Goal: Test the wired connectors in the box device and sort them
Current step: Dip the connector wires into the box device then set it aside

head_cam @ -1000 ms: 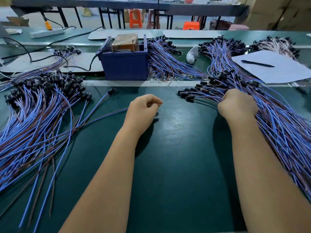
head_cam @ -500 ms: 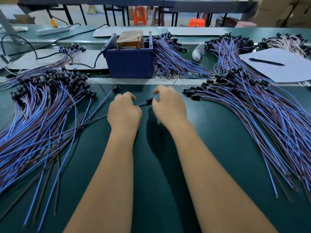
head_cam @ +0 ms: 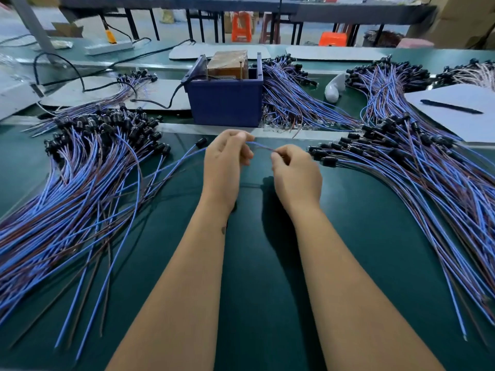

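Note:
My left hand (head_cam: pixel 224 159) and my right hand (head_cam: pixel 294 170) hold one blue-and-brown wired connector (head_cam: pixel 261 146) between them, just above the green mat. Each hand pinches the wire with curled fingers; its black plug end is hidden in my hands. The dark blue box device (head_cam: pixel 225 101) stands straight behind my hands, with a brown block in its top. A big pile of wired connectors (head_cam: pixel 88 167) with black plugs lies to the left. Another pile (head_cam: pixel 417 167) fans out on the right.
A black cable (head_cam: pixel 80 79) runs from the box across grey pads at the back left. More wire bundles (head_cam: pixel 289 100) lie behind the box. A white sheet (head_cam: pixel 463 121) carries a black pen (head_cam: pixel 452 107) at the right. A white object (head_cam: pixel 334 88) sits nearby.
My right hand left the right pile and came to the middle. Both hands rose toward the box and now stretch a single wire between them.

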Tool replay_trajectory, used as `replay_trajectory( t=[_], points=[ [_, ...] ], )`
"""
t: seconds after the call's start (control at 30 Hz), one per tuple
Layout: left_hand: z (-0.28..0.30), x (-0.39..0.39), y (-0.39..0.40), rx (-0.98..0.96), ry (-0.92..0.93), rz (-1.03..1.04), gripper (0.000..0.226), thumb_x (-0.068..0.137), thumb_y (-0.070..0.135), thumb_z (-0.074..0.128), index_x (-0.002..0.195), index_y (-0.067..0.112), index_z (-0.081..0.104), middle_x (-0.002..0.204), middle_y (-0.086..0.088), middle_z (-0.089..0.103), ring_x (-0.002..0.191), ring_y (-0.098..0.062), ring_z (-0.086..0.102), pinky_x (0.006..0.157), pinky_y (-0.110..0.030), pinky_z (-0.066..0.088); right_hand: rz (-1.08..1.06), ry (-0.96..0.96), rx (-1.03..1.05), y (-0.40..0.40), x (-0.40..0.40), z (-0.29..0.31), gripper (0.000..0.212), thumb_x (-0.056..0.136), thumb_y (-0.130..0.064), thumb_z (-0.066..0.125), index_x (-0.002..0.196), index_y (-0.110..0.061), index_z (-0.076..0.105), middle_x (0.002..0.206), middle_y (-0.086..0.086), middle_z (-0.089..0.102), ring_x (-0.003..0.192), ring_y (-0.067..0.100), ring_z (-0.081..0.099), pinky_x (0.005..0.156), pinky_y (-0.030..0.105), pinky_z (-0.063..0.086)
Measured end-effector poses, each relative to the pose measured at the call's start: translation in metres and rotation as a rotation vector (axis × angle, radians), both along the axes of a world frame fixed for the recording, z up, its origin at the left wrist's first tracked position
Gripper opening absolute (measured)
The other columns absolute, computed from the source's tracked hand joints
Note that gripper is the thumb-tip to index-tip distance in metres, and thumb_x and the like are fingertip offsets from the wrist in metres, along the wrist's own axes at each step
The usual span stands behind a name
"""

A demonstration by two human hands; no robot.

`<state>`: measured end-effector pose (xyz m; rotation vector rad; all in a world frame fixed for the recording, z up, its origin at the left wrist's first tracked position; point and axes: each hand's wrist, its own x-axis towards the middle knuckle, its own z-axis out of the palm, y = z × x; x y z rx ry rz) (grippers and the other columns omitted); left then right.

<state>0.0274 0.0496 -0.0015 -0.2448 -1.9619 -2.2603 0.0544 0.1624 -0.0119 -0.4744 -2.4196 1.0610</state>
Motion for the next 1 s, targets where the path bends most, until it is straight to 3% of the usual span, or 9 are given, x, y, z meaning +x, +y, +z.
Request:
replay_trajectory(
  t=[0.1,0.2,0.4,0.5,0.57,0.67,0.77,0.9,1.0],
  points=[
    [0.000,-0.005,-0.002,0.002,-0.206,0.005,0.035,0.100,0.027,0.039,0.075,0.017,0.060,0.054,0.006,0.060,0.046,-0.006,0.049,0.049,-0.019,0.038,-0.047,0.036,-0.107,0.005,0.000,0.003,0.015,0.094,-0.029,0.053,0.085,-0.022,0.063,0.071,-0.006,0.065,0.079,0.022,0.062,0.094,0.044,0.046],
    [-0.001,-0.011,-0.001,-0.028,-0.334,0.041,0.036,0.105,0.028,0.033,0.086,0.015,0.061,0.071,-0.001,0.068,0.056,-0.009,0.058,0.052,-0.020,0.046,0.061,0.077,-0.179,0.004,0.000,0.003,0.012,0.093,-0.024,0.055,0.088,-0.022,0.066,0.073,0.000,0.069,0.078,0.027,0.067,0.084,0.045,0.052],
    [-0.002,-0.015,-0.002,0.211,-0.334,0.064,0.025,0.106,0.026,0.032,0.098,0.019,0.055,0.089,0.000,0.072,0.071,-0.012,0.067,0.056,-0.022,0.054,0.411,-0.003,-0.037,-0.010,0.001,-0.001,0.016,0.089,-0.021,0.063,0.100,-0.023,0.074,0.060,-0.009,0.060,0.065,0.015,0.059,0.072,0.035,0.053],
    [-0.005,-0.017,-0.007,0.307,-0.310,0.104,0.023,0.105,0.020,0.033,0.105,0.012,0.054,0.086,0.003,0.074,0.070,-0.009,0.067,0.066,-0.027,0.055,0.508,-0.043,-0.069,-0.013,0.005,0.001,0.013,0.085,-0.019,0.065,0.086,-0.028,0.073,0.055,-0.008,0.058,0.054,0.007,0.050,0.060,0.028,0.045],
    [-0.005,-0.018,-0.011,0.330,-0.292,0.109,0.023,0.104,0.015,0.034,0.099,0.013,0.057,0.073,0.007,0.074,0.060,-0.005,0.064,0.061,-0.022,0.051,0.554,-0.066,-0.159,-0.014,0.008,0.004,0.016,0.087,-0.019,0.064,0.071,-0.020,0.070,0.057,-0.002,0.061,0.053,0.008,0.052,0.060,0.027,0.046],
    [-0.002,-0.016,-0.011,0.277,-0.272,0.066,0.026,0.098,0.003,0.040,0.092,0.016,0.062,0.060,0.006,0.069,0.048,-0.007,0.053,0.048,-0.018,0.039,0.534,0.003,-0.364,-0.013,0.008,0.008,0.035,0.094,-0.020,0.059,0.061,-0.007,0.062,0.058,0.009,0.059,0.052,0.010,0.050,0.055,0.023,0.044],
    [-0.002,-0.011,-0.004,0.152,-0.254,0.010,0.029,0.089,-0.003,0.043,0.087,0.016,0.064,0.052,0.007,0.061,0.042,-0.005,0.043,0.046,-0.016,0.035,0.422,0.108,-0.496,-0.010,0.006,0.009,0.031,0.095,-0.019,0.059,0.070,0.000,0.060,0.060,0.005,0.057,0.054,0.011,0.050,0.054,0.022,0.044],
    [-0.009,-0.008,0.007,-0.140,-0.171,-0.042,0.026,0.085,0.001,0.045,0.079,0.016,0.064,0.050,0.008,0.051,0.044,-0.007,0.040,0.045,-0.018,0.035,0.381,0.178,-0.563,-0.010,0.005,0.008,0.022,0.093,-0.021,0.063,0.073,-0.014,0.057,0.055,-0.011,0.058,0.054,0.007,0.051,0.055,0.022,0.044],
    [-0.017,-0.007,0.010,-0.312,-0.061,-0.080,0.017,0.088,0.014,0.047,0.080,0.015,0.062,0.059,0.006,0.054,0.057,-0.013,0.042,0.057,-0.030,0.037,0.289,0.158,-0.502,-0.009,0.002,0.006,0.025,0.090,-0.026,0.067,0.071,-0.017,0.053,0.054,-0.014,0.056,0.057,0.010,0.051,0.063,0.032,0.046]
  ],
)
